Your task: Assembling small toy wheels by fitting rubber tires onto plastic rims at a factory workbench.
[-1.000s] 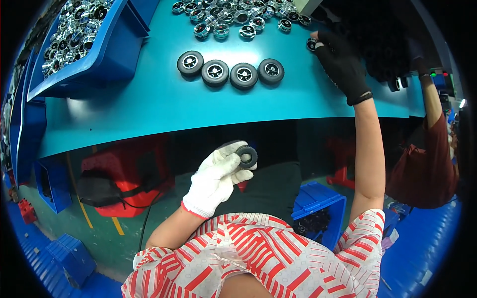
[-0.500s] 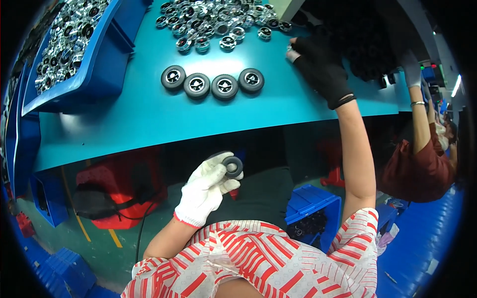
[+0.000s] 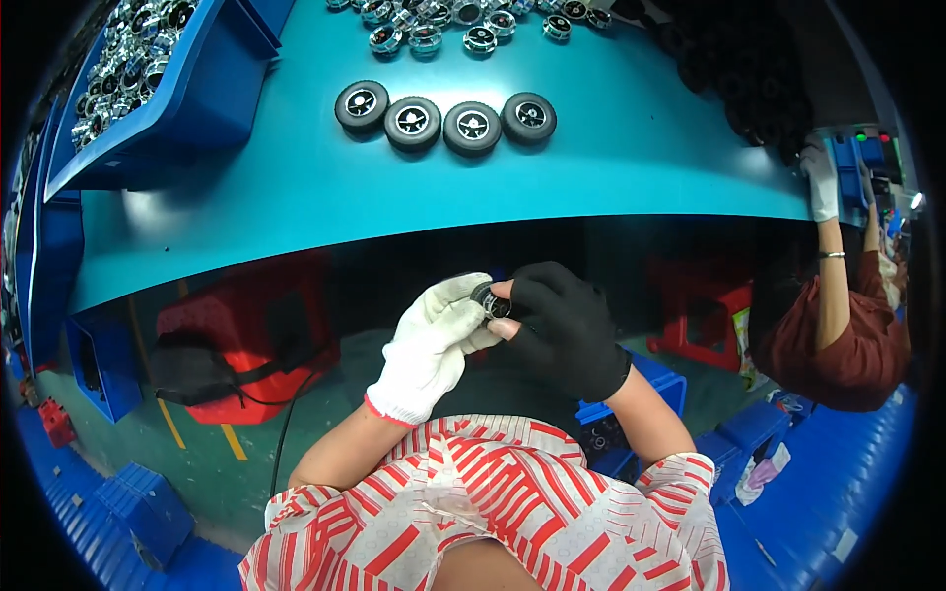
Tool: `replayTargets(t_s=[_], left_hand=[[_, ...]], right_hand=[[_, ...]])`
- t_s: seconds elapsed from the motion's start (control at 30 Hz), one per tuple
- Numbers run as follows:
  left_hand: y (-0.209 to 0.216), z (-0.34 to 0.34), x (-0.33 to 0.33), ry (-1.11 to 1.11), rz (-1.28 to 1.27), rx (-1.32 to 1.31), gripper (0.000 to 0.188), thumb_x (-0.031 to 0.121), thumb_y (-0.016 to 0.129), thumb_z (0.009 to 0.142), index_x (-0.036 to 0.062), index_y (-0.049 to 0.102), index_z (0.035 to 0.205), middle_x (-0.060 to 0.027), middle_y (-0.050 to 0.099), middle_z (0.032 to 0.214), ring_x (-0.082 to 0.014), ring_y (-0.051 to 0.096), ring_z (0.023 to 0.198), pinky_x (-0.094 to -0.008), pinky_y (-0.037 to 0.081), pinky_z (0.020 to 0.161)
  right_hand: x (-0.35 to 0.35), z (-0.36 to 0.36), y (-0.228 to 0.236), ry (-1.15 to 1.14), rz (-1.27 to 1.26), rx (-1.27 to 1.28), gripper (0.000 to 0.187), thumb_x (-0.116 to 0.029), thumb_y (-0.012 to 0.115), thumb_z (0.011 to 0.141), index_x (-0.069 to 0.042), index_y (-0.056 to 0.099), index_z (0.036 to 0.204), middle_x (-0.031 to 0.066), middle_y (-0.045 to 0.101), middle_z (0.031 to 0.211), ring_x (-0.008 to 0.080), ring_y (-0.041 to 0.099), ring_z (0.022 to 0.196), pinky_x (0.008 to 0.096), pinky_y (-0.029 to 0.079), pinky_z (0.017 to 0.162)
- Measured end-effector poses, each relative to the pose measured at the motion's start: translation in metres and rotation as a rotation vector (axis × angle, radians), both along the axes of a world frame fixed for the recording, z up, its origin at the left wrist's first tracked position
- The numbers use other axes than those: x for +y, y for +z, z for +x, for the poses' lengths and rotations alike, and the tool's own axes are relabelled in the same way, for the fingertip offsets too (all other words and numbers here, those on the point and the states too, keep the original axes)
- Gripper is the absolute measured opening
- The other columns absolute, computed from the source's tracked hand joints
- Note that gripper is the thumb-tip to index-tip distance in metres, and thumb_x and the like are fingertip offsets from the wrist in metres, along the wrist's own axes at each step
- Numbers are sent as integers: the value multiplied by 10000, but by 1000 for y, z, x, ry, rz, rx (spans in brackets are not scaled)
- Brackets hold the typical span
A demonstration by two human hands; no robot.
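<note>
In front of my body, below the table edge, my two hands meet at a small toy wheel. My left hand (image 3: 434, 340), in a white knit glove, is closed around a black rubber tyre (image 3: 481, 294). My right hand (image 3: 562, 325), in a black glove with bare fingertips, pinches a shiny wheel hub (image 3: 500, 306) against the tyre's opening. Fingers hide much of both parts, so how far the hub sits inside cannot be told. On the table beyond, several finished wheels (image 3: 473, 128), black tyres with silver-and-black hubs, lie in a row.
Loose chrome hubs (image 3: 480, 39) spread over the far part of the teal table (image 3: 641, 177). A blue bin (image 3: 197, 108) full of hubs stands at the left, a dark heap of tyres (image 3: 739, 79) at the far right. A co-worker's gloved hand (image 3: 820, 177) rests by the table's right end.
My right hand has come back from the hubs on the table to my left hand, bringing a hub to the tyre. My left hand has moved slightly right and up.
</note>
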State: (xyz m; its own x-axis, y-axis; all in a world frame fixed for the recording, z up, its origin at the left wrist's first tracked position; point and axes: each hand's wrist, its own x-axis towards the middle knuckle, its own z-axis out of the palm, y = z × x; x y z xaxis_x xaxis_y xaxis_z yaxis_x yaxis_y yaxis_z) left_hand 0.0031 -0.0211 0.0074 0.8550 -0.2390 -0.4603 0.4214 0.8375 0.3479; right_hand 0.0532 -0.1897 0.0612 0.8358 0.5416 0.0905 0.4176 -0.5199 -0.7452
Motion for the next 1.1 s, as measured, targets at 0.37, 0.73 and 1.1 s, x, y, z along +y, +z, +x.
replayTargets(t_s=[0.37, 0.73, 1.1], left_hand=[[5, -13, -7, 70, 502, -113, 414, -61, 621, 803, -76, 479, 1191, -139, 608, 1034, -182, 642, 870, -270, 525, 823], [1, -17, -2, -84, 785, -237, 436, -92, 662, 753, -54, 491, 1152, -125, 578, 1063, -147, 595, 913, -262, 510, 795], [-12, -12, 9, -136, 1510, -624, 343, 107, 728, 742, -22, 608, 1035, -104, 677, 863, -150, 669, 685, -221, 514, 606]], right_hand=[[4, -19, -18, 6, -219, -215, 313, -168, 732, 709, -108, 636, 1000, 65, 612, 948, 237, 603, 853, 339, 480, 709], [8, -15, -38, 72, -68, 90, 509, -107, 671, 735, -69, 521, 1219, 124, 592, 1007, 300, 616, 860, 365, 495, 690], [16, -16, -43, 40, -195, -109, 269, -96, 642, 734, -78, 579, 994, 86, 592, 824, 275, 617, 681, 385, 487, 576]])
